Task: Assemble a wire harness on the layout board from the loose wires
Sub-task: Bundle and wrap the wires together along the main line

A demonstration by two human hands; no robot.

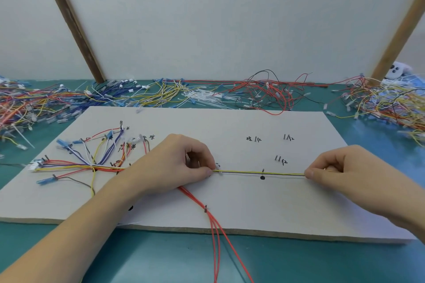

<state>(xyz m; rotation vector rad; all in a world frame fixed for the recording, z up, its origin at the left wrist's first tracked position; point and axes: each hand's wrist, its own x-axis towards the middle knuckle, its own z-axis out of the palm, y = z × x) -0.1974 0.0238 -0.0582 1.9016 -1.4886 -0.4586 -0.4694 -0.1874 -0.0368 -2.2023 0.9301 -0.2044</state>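
Observation:
The grey layout board (230, 122) lies flat on the teal table, with pegs and handwritten marks. A bundle of coloured wires (87, 163) fans out over its left part. A thin yellow wire (259, 171) runs taut across the board's middle, past a peg above a black dot. My left hand (181, 163) pinches this wire at its left end, beside a small clear tie. My right hand (333, 172) pinches the wire's right end between thumb and forefinger. Red wires (213, 225) run from under my left hand past a peg and off the front edge.
Heaps of loose wires with connectors lie along the table's back: multicoloured (27, 103) at left, red and black (269, 92) in the middle, yellow and red (386, 101) at right. White cable ties (202, 96) lie behind the board. Two slanted wooden struts (73, 23) lean on the wall.

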